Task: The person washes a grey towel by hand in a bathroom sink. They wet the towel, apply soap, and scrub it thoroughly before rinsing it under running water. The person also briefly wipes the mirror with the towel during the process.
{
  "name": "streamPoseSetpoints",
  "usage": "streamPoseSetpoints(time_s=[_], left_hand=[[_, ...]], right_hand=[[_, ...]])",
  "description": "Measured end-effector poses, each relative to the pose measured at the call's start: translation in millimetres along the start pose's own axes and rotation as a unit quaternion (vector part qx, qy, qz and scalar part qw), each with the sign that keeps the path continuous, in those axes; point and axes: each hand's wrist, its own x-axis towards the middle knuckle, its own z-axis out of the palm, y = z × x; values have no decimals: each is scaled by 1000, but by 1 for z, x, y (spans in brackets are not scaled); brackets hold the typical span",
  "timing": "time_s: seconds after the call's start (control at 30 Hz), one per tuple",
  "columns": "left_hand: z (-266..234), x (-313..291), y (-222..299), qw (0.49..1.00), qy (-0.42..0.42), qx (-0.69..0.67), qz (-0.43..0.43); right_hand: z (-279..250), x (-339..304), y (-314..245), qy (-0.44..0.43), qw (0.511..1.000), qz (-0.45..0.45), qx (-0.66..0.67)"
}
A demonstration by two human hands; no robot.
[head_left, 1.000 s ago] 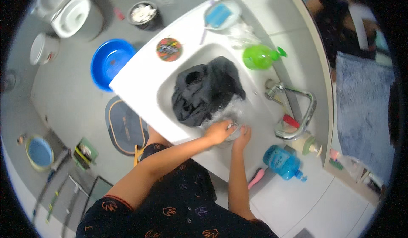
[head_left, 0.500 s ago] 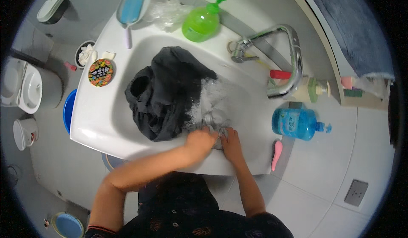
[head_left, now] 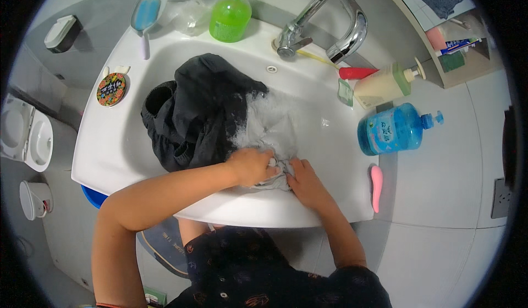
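Observation:
A light grey wet cloth (head_left: 265, 126) with white suds on it lies in the white sink (head_left: 324, 137), its near end bunched close to the front rim. My left hand (head_left: 248, 166) is closed on that bunched end, thumb and fingers pinching a fold. Right beside it, my right hand (head_left: 308, 181) has its fingers curled round the same cloth. Against the cloth's left side rests a heaped dark grey garment (head_left: 203, 110), wet where the two meet. No hand is touching the dark garment.
A chrome faucet (head_left: 352, 39) arches over the back right. Along the rim stand a green pump bottle (head_left: 231, 18), a scrub brush (head_left: 147, 14) and a round patterned tin (head_left: 111, 90). At the right are a cream pump bottle (head_left: 382, 87), a blue bottle (head_left: 391, 129) and a pink-handled item (head_left: 376, 188).
My view has shifted, so the faucet and sink sit differently in the picture. Both hands stay on the grey cloth, and its bunched folds have changed shape a little between them.

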Motion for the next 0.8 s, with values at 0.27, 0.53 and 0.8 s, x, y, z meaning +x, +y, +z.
streamPoseSetpoints(time_s=[0.27,0.53,0.8], left_hand=[[-46,13,-1,978,65,-194,42],[-62,106,-51,872,378,-268,-156],[-27,91,-57,965,234,-81,-92]], right_hand=[[-7,17,21,203,971,-63,110],[-26,122,65,310,949,15,56],[-7,120,91,66,997,-45,11]])
